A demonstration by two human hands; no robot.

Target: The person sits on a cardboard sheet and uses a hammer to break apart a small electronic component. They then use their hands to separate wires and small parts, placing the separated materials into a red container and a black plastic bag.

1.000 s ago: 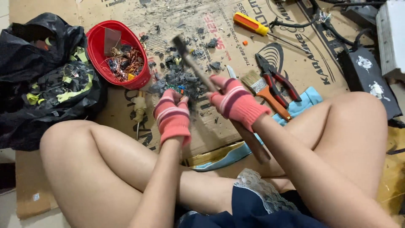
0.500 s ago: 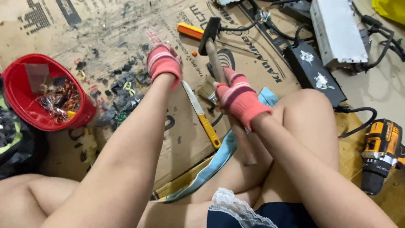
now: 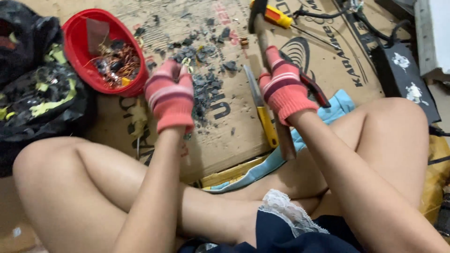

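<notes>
Right hand (image 3: 283, 91) is clamped on a hammer (image 3: 262, 35) (head at 12 o'clock); left hand (image 3: 169, 96), fingers curled over dark debris (image 3: 204, 91), grip unclear.

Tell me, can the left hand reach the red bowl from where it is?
Probably yes. The left hand sits just beside the red bowl, with only bare cardboard and small dark scraps nearby, nothing blocking it.

- Flattened brown cardboard sheet (image 3: 225, 136) covering the floor, printed, strewn with dark fragments.
- Black plastic bag (image 3: 33, 98) at left edge.
- Black electronic box (image 3: 403, 79) with cables at right.
- Pale floor (image 3: 14, 229) at lower left.
- Even, soft light.
</notes>
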